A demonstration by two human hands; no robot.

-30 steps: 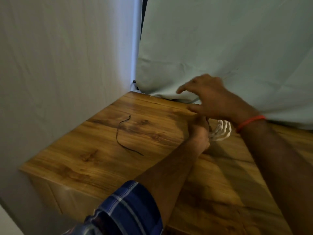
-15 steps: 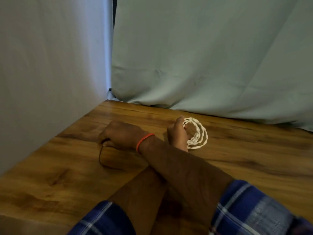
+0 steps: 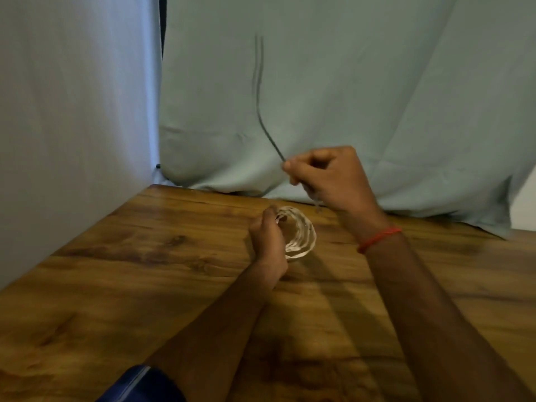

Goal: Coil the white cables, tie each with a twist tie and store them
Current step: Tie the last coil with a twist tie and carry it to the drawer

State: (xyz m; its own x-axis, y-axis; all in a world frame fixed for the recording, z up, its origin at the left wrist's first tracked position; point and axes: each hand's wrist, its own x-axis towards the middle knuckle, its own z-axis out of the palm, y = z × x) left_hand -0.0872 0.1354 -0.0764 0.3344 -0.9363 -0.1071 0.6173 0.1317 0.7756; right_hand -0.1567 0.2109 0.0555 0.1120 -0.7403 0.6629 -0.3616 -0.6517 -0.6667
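Left hand (image 3: 268,242) pinches the coiled white cable (image 3: 300,232) at its 9 o'clock edge, upright on the bench (image 3: 145,271), keeping loops gathered; right hand (image 3: 327,177), raised at 1 o'clock, pinches the dark twist tie (image 3: 261,111), apparently ready for wrapping.

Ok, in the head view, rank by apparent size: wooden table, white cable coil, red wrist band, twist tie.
1. wooden table
2. white cable coil, in the left hand
3. twist tie, longer but far thinner, in the right hand; unsure against the coil
4. red wrist band
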